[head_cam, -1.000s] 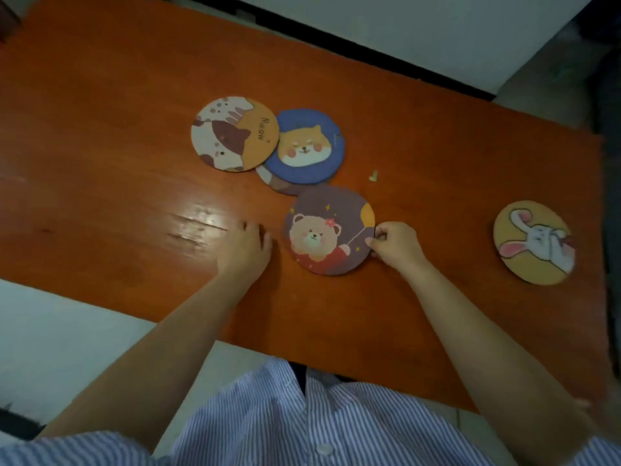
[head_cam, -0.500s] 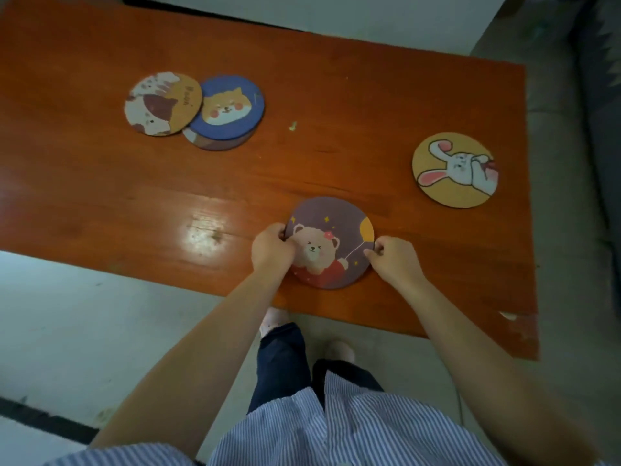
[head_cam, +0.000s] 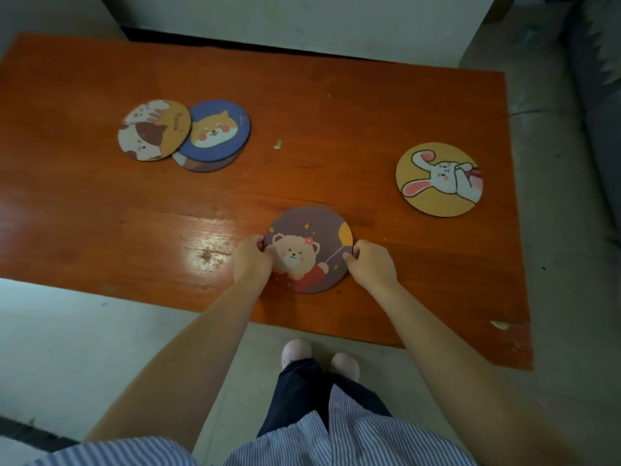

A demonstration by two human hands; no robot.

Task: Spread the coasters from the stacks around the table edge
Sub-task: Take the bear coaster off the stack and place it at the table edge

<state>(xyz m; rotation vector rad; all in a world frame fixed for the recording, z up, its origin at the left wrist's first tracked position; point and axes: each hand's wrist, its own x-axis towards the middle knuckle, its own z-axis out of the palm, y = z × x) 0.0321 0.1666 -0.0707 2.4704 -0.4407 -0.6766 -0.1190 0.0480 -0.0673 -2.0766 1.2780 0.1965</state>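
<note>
A round purple bear coaster (head_cam: 314,243) lies flat near the front edge of the orange wooden table (head_cam: 336,109). My left hand (head_cam: 250,260) pinches its left rim and my right hand (head_cam: 371,264) pinches its right rim. At the right end of the table lies a yellow rabbit coaster (head_cam: 438,179), alone. At the back left a cat coaster (head_cam: 154,130) overlaps a blue dog coaster (head_cam: 218,131), which rests on another coaster (head_cam: 201,165), mostly hidden.
A small pale crumb (head_cam: 278,144) lies mid-table. The table's front right corner (head_cam: 500,326) is chipped. My feet (head_cam: 319,356) stand on the grey floor just below the front edge. A dark sofa (head_cam: 601,79) stands to the right.
The bear coaster has come from the middle toward the front edge. My left hand moved off the bare table onto its left rim. The view pulled back.
</note>
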